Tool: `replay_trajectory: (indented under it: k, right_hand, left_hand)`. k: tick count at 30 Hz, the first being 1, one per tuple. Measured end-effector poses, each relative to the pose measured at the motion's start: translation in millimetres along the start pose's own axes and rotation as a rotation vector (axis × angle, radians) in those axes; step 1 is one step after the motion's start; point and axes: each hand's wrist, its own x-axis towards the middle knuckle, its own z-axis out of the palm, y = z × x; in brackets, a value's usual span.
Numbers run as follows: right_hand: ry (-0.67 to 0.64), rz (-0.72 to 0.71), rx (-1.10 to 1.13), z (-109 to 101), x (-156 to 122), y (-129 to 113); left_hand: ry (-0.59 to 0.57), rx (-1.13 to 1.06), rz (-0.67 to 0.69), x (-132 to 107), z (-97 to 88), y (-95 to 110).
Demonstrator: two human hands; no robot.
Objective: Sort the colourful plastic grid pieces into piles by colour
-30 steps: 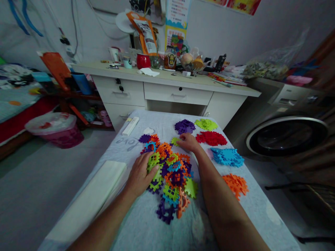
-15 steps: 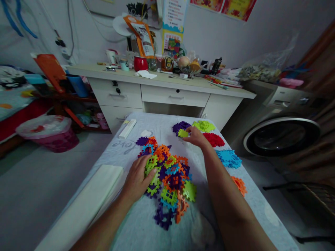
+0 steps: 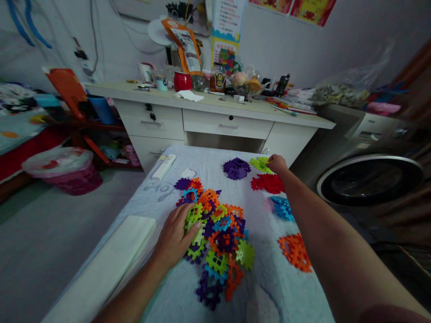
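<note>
My left hand (image 3: 177, 228) lies at the left side of a mixed heap of interlocking plastic pieces (image 3: 222, 240), thumb and fingers closed around some yellow-green pieces (image 3: 194, 217). The heap also has orange, purple and blue pieces, some with window-like openings. Far right, my right hand (image 3: 278, 164) has its fingers curled at the edge of a yellow-green pile (image 3: 259, 164). Whatever is in its fingertips cannot be told from the pile. Sorted by colour nearby are a purple pile (image 3: 236, 168), a red pile (image 3: 267, 183), a blue pile (image 3: 282, 208) and an orange pile (image 3: 295, 252).
The table's cloth (image 3: 161, 269) is pale blue. A long white block (image 3: 107, 260) lies along its left edge, with a small white bar (image 3: 164, 167) farther back. Beyond stands a cluttered desk (image 3: 208, 102); a washing machine (image 3: 367, 157) is at the right, a pink bin (image 3: 65, 170) at the left.
My right hand has moved right, from beside the purple pile, where it held a yellow-green piece, to the yellow-green pile. My left hand stays at the heap. The view has shifted slightly.
</note>
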Motion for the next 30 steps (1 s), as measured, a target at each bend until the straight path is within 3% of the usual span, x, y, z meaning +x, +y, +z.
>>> replay_trajectory:
  k: [5,12,21,25,30]
  right_hand:
    - [-0.012,0.035,-0.001,15,13,3]
    - [0.082,0.077,0.086,22,19,-3]
    - [0.168,-0.036,0.279,4,-27,-31]
    - [0.048,-0.230,0.399,-6,-73,-58]
    - [-0.316,-0.597,0.469,0,-143,-94]
  left_hand:
    - [-0.012,0.018,-0.014,-1,-0.9,1]
    - [-0.036,0.012,-0.012,0,-1.6,1]
    - [-0.013,-0.016,-0.008,1,-1.9,2]
    - [-0.005,-0.033,0.002,1,-1.5,2]
    - [0.034,-0.012,0.001,-1,0.0,1]
